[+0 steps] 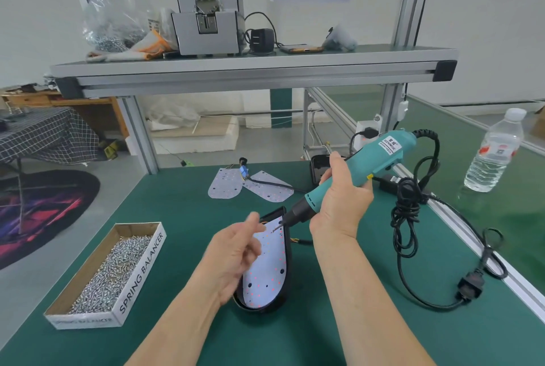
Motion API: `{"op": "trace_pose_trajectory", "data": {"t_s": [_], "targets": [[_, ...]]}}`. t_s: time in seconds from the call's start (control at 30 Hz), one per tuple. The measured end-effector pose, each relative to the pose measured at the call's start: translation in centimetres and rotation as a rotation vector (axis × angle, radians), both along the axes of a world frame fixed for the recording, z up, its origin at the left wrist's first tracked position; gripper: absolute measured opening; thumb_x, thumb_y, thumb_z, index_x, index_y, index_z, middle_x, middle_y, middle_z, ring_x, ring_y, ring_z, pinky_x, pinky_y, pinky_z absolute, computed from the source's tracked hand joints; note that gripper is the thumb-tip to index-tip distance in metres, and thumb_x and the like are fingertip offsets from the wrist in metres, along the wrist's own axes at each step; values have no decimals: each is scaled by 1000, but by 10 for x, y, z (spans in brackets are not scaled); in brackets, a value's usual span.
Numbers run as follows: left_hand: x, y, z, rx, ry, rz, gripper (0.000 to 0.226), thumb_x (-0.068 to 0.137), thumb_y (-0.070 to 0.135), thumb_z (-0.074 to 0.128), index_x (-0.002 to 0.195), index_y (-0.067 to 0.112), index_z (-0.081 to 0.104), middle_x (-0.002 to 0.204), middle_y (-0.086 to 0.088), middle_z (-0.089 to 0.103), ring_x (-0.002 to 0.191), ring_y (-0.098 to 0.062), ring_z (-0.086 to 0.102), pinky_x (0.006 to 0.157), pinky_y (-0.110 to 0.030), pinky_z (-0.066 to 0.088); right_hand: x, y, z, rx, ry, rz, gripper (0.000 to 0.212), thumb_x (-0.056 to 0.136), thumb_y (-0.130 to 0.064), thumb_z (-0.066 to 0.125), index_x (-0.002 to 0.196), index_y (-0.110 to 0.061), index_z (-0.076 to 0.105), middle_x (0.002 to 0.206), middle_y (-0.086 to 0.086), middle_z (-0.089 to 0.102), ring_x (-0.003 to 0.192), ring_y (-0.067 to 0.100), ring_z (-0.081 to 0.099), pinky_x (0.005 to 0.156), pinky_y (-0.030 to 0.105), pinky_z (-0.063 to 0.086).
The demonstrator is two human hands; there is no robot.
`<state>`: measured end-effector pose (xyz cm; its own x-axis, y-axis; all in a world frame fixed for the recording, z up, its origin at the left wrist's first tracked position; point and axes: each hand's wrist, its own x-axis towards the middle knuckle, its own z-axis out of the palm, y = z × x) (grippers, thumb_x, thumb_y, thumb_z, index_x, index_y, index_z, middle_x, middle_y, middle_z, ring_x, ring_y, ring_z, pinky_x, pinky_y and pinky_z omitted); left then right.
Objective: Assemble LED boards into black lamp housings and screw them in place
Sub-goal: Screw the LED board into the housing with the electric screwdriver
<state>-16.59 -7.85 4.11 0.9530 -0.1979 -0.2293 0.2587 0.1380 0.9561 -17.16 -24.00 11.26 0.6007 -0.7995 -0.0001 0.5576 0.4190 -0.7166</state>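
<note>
Right hand [343, 200] is wrapped round the teal electric screwdriver [371, 163], fingers curled tight on the body, bit angled down toward 8 o'clock. The left hand [236, 256] is curled in with the thumb up right by the bit tip. It looks like a pinch, but it's blurry and I honestly can't tell if there's a screw in there. Closest in, the black lamp housing [288, 259] sits on the green table [354, 324] dead centre between both forearms, with an LED board [265, 271] already dropped inside it, red dots showing. The dark holes on that board look empty to me, so I'd say this one is seated and the screwing is only just starting at the far end. At 9 o'clock from the housing, well apart, is the cardboard box of screws [109, 271], plenty left. At 3 o'clock the screwdriver's black cable [413, 218] lies in a loose coil. Further back at 12 o'clock two more LED boards [224, 185] lie bare on the table with their wiring, so at least those are left to do, and a black thing [318, 165] behind the right hand might be another housing. Way out at 2 o'clock stands a water bottle [492, 153].
</note>
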Motion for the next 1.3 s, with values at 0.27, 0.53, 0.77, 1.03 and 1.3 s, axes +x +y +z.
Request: {"op": "trace_pose_trajectory", "data": {"t_s": [0.27, 0.53, 0.77, 1.03, 1.3], "targets": [[32, 24, -30, 796, 64, 59, 71, 64, 61, 82, 63, 20, 25, 59, 4, 26, 57, -19, 26, 55, -31, 17, 11, -11, 0, -126, -16, -57, 26, 84, -12, 75, 75, -20, 52, 60, -2, 53, 53, 12, 48, 54, 24, 45], [42, -17, -21, 754, 155, -115, 66, 73, 37, 87, 121, 3, 57, 124, -6, 61, 100, -23, 55, 84, -30, 43, 27, -27, -16, -369, 68, -127, 29, 74, -31, 76, 67, -22, 48, 62, 1, 51, 58, 18, 48, 57, 31, 46], [45, -26, -24, 730, 197, -110, 72, 80, 31, 83, 138, 2, 51, 140, -12, 57, 127, -30, 54, 88, -31, 39, 44, -27, -44, -513, 156, -132, 28, 75, -33, 74, 69, -17, 53, 57, -14, 50, 56, 10, 45, 59, 29, 45], [50, -21, -33, 690, 205, -104, 62, 72, 28, 88, 123, 2, 63, 124, -11, 66, 113, -28, 61, 93, -33, 45, 50, -26, -65, -555, 200, -121, 27, 79, -27, 77, 77, -8, 57, 56, -14, 51, 52, 8, 46, 52, 23, 45], [50, -21, -33, 681, 209, -92, 50, 70, 27, 90, 111, 6, 70, 111, -8, 70, 102, -26, 64, 86, -31, 45, 51, -27, -68, -575, 187, -127, 29, 78, -31, 75, 76, -8, 57, 57, -14, 52, 53, 7, 46, 54, 22, 45]]}}
